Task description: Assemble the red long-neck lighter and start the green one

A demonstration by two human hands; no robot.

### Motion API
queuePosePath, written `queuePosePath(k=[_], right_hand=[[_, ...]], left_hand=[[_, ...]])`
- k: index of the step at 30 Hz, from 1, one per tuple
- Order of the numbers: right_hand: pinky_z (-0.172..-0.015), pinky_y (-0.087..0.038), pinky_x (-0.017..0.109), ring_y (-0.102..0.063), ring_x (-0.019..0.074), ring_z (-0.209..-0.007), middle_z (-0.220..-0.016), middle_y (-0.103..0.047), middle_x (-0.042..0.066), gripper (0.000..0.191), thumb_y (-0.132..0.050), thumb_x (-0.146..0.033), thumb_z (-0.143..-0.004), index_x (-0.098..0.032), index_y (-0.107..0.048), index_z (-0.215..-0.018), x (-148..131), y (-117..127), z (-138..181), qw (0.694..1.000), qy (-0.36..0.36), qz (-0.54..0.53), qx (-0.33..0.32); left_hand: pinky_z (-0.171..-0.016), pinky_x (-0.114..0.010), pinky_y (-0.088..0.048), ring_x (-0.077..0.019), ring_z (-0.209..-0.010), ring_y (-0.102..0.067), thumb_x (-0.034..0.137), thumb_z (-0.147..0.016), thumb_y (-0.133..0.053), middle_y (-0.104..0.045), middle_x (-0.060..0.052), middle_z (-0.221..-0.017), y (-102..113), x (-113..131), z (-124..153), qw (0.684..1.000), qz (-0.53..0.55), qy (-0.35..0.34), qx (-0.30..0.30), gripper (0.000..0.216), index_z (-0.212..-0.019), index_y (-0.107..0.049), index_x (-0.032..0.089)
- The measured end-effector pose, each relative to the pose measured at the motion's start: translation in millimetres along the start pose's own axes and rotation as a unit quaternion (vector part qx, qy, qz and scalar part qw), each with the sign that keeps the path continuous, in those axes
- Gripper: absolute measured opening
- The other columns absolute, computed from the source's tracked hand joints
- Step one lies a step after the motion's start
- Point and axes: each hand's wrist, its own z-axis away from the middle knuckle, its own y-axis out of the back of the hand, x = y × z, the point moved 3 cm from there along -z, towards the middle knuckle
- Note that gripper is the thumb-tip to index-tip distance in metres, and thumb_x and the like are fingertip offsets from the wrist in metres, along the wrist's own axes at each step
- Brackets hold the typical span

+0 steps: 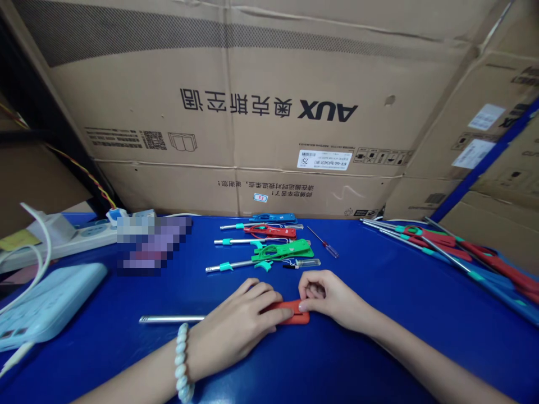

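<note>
Pressing my left hand [242, 320] flat over the red tool [290, 312] at lower centre of the counter [379, 348], I am pinching its right end with right-hand fingers [309, 303], its metal rod [170, 319] running leftward.

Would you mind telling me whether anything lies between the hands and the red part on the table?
Nothing visible does: the left hand and right hand both already touch the red part.

Blue, red and green plastic-handled tools with steel rods [269, 242] lie on a blue tabletop [379, 292] beside a small clear-handled screwdriver [323, 243], backed by a large brown cardboard carton [252, 84].
</note>
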Motion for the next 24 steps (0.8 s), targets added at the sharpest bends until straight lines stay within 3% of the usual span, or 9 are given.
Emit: queuePosePath(k=[13,15,17,20,22,24], right_hand=[[-0.047,-0.023,0.022,-0.031,0.0085,-0.051,-0.052,-0.037,-0.008,0.032,-0.075,-0.042,-0.065,-0.016,-0.056,-0.065,-0.2,7.3,-2.6,0.999,0.002,0.0,-0.034],[-0.049,-0.026,0.022,-0.034,0.0093,-0.051,-0.054,-0.041,-0.006,0.03,-0.07,-0.043,-0.07,-0.016,-0.056,-0.066,1.2,19.0,-4.8,1.0,0.016,0.024,0.0],[-0.052,-0.029,0.024,-0.039,0.0111,-0.053,-0.057,-0.046,-0.004,0.028,-0.06,-0.043,-0.077,-0.017,-0.054,-0.067,4.5,38.5,-6.0,0.991,0.028,0.088,0.1],[-0.054,-0.03,0.026,-0.045,0.0147,-0.058,-0.062,-0.051,-0.001,0.019,-0.056,-0.036,-0.08,-0.02,-0.053,-0.07,12.0,69.1,-3.5,0.921,0.004,0.273,0.278],[-0.061,-0.034,0.028,-0.051,0.0197,-0.071,-0.073,-0.055,0.002,0.011,-0.057,-0.031,-0.078,-0.02,-0.053,-0.078,17.1,80.3,-2.1,0.865,-0.006,0.379,0.328],[-0.065,-0.035,0.031,-0.052,0.0239,-0.08,-0.081,-0.057,0.005,0.015,-0.058,-0.032,-0.078,-0.02,-0.054,-0.084,23.4,84.2,-2.2,0.831,-0.028,0.447,0.331]], left_hand=[[-0.087,-0.035,-0.037,-0.0205,-0.096,-0.048,0.014,-0.094,-0.041,-0.057,-0.006,-0.105,2.7,-1.4,0.3,1.0,0.001,0.012,0.0,0.031,-0.122,-0.05,0.024],[-0.087,-0.035,-0.038,-0.0208,-0.096,-0.048,0.015,-0.094,-0.042,-0.056,-0.006,-0.106,3.7,-2.2,0.6,1.0,-0.001,0.019,-0.001,0.031,-0.123,-0.049,0.023],[-0.087,-0.035,-0.038,-0.0212,-0.097,-0.047,0.015,-0.094,-0.043,-0.055,-0.006,-0.107,4.2,-3.5,0.8,1.0,-0.002,0.025,-0.005,0.031,-0.123,-0.049,0.023],[-0.087,-0.034,-0.037,-0.021,-0.097,-0.047,0.015,-0.093,-0.043,-0.055,-0.006,-0.107,4.2,-5.1,1.3,1.0,0.003,0.027,0.0,0.03,-0.121,-0.05,0.024],[-0.087,-0.034,-0.037,-0.0207,-0.097,-0.047,0.013,-0.093,-0.042,-0.055,-0.005,-0.106,4.0,-5.2,1.8,1.0,0.005,0.026,0.006,0.03,-0.12,-0.05,0.024],[-0.087,-0.035,-0.037,-0.0206,-0.096,-0.047,0.011,-0.091,-0.042,-0.054,-0.005,-0.105,3.5,-4.6,2.2,1.0,0.007,0.027,0.002,0.031,-0.118,-0.051,0.023]])
